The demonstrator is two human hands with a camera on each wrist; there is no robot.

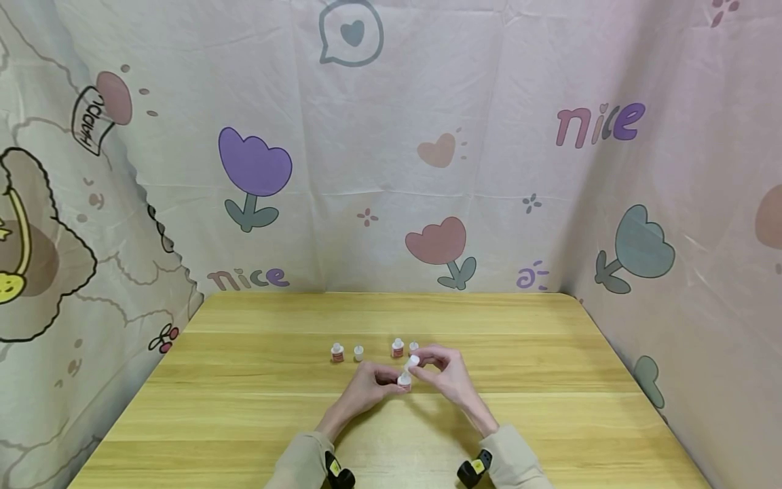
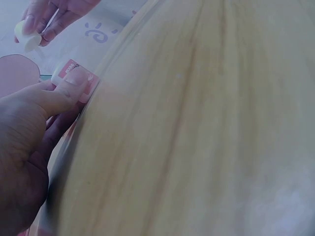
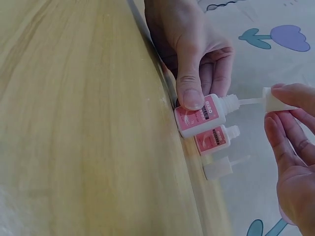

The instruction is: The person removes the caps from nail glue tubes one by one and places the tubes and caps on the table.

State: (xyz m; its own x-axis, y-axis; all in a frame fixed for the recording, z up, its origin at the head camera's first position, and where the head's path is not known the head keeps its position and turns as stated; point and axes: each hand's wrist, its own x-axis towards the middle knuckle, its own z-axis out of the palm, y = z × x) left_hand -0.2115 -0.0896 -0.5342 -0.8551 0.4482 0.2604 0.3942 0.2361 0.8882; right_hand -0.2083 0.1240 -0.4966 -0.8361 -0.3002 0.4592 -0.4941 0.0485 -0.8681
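Observation:
My left hand (image 1: 369,386) holds a small white glue bottle (image 3: 202,117) with a pink label, upright on the wooden table. Above it, my right hand (image 1: 449,373) pinches a white brush cap (image 3: 276,100) between thumb and fingers. A thin brush stem (image 3: 251,101) runs from this cap to the bottle's open neck; whether its tip is inside, I cannot tell. Just behind stand another uncapped glue bottle (image 1: 398,349) and its cap (image 1: 413,346), whose brush points up in the right wrist view. In the left wrist view, the left thumb presses the label.
Farther left on the wooden table (image 1: 244,380) stand another uncapped bottle (image 1: 337,354) and a separate white cap (image 1: 358,354). A printed cloth (image 1: 366,238) hangs behind the table's back edge and along both sides.

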